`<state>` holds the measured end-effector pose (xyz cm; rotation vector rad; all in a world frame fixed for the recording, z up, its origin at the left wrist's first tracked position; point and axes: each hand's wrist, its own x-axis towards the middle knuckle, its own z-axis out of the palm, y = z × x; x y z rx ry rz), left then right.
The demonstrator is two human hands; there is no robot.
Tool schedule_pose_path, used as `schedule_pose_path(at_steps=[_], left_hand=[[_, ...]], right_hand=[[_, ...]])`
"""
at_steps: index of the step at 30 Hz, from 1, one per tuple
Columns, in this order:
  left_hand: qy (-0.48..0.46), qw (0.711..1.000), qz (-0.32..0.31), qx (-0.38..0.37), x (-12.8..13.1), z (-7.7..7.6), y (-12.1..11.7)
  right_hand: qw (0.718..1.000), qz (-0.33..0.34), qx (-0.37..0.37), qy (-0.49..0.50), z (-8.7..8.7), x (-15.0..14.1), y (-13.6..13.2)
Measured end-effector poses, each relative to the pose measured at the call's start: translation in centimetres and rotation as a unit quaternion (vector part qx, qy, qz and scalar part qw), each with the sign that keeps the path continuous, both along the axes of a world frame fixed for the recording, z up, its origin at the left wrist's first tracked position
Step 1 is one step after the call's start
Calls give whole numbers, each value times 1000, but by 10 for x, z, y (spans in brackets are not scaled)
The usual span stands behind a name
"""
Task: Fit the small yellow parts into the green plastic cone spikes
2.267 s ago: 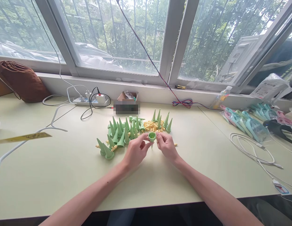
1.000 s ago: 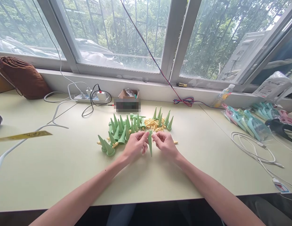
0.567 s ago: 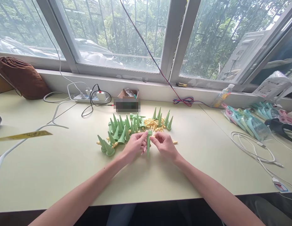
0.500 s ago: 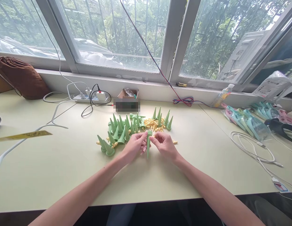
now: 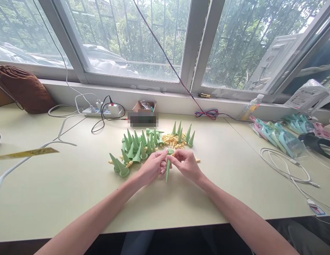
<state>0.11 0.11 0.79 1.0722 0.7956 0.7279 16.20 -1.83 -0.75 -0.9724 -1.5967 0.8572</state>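
Observation:
My left hand (image 5: 155,165) is closed round the capped end of a green plastic spike (image 5: 168,170), whose tip points down towards me. Against its side, just below the cap, my right hand (image 5: 186,164) pinches a small yellow plastic piece (image 5: 173,155), mostly covered by the fingers. Beyond my hands lies a cluster of green spikes (image 5: 136,143), some upright and some on their sides. Nearer on the left, a few spikes (image 5: 123,168) stand with yellow pieces fitted at their bases. A heap of loose yellow pieces (image 5: 173,140) lies behind my hands.
A small cardboard box (image 5: 138,106) and a power strip (image 5: 88,112) stand along the wall. Packs of pastel-coloured plastic items (image 5: 283,136), a white cable (image 5: 284,166) and a bottle (image 5: 251,107) are on the right. A brown bag (image 5: 23,88) sits at the far left.
The held spike has tilted slightly, its tip moving a little towards me. My right fingers have shifted a little on the yellow piece, showing its round end.

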Motion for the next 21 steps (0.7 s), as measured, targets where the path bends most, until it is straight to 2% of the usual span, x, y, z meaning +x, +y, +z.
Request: schedule_pose_path(at_steps=[7,16,21], left_hand=[[2,1000,-24,-12,-1,0,-1],[9,1000,-24,-6,0,5,-3],[12,1000,-15,-2,-1,3,-2]], right_hand=[[999,31,5,7,4,-1,-3],[999,32,8,2,5,1,-3],[999,23,13,-19,5,1,-4]])
